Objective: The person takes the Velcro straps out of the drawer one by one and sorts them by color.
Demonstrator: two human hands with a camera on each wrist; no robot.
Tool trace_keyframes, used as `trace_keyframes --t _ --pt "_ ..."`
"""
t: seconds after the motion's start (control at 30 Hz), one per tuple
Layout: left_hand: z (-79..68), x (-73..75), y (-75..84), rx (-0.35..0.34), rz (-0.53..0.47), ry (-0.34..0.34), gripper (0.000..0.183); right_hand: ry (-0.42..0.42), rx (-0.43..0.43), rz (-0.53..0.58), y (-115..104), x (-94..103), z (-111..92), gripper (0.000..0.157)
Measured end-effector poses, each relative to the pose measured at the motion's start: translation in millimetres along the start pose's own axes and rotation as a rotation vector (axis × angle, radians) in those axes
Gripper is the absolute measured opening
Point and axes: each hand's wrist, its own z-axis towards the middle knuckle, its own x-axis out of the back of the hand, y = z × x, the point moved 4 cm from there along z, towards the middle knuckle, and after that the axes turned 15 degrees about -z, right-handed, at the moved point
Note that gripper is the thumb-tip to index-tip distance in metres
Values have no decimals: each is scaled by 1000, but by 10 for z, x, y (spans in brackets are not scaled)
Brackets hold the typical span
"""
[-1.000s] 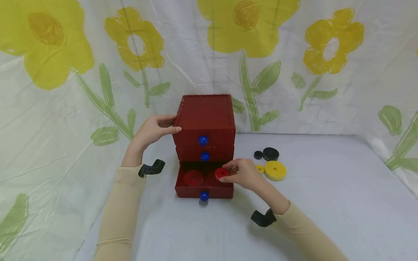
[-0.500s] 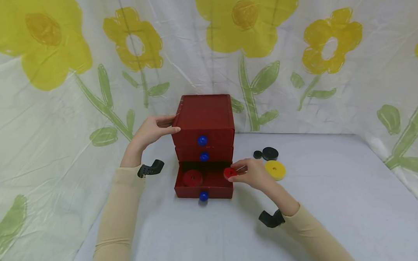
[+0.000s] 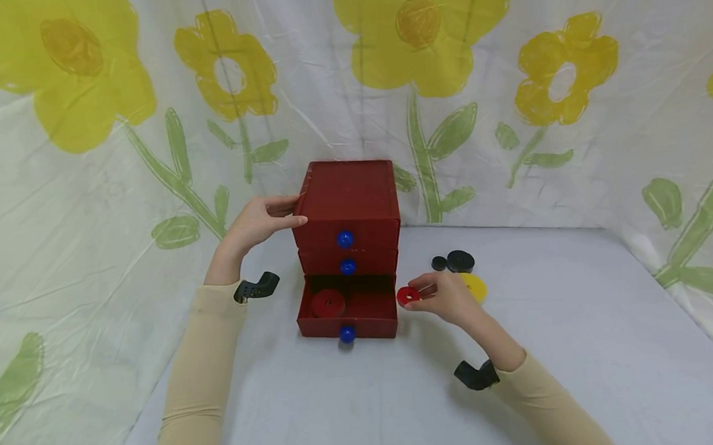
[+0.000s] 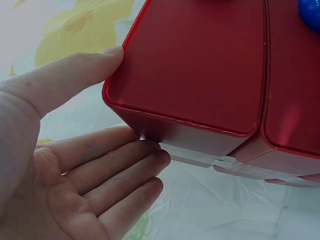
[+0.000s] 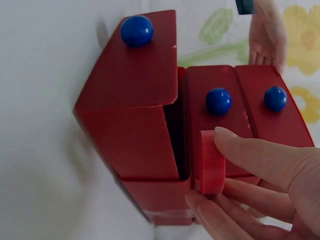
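A red drawer unit [image 3: 349, 189] with three drawers and blue knobs stands at the middle of the table. Its bottom drawer [image 3: 373, 326] is pulled out, and a larger red disc [image 3: 327, 304] lies in its left part. My right hand [image 3: 455, 299] pinches a small red disc with a centre hole [image 3: 406, 296], just right of the open drawer. In the right wrist view the disc [image 5: 212, 162] is edge-on between thumb and fingers. My left hand [image 4: 65, 190] touches the unit's upper left corner, its fingers nearly straight along the side and its thumb on the front edge.
Right of the unit lie a small black disc [image 3: 438, 263] and a larger black disc [image 3: 460, 261]. A large yellow disc [image 3: 475, 286] is partly covered by my right hand. A white cloth with printed yellow flowers [image 3: 419, 24] hangs behind the table.
My right hand has carried the small red disc rightward, from over the open drawer to beyond its right wall. The left hand has stayed at the unit's corner.
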Motion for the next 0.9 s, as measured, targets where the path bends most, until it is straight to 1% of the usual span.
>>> trace_keyframes --t 0.17,0.33,0.43,0.6,0.9 --pt "4 -5 8 4 3 -1 67 4 -16 -13 83 10 -30 37" --pt "-98 -57 163 9 0 -5 64 17 -27 -24 186 -12 -61 36" --pt "-153 -76 239 6 1 -11 64 19 -14 -28 233 -26 -78 35" --pt "-180 -86 267 3 -4 -13 63 14 -6 -29 309 -52 -110 35" --pt "-171 -87 256 -5 -7 -9 61 -4 -31 -33 474 -116 -157 38"
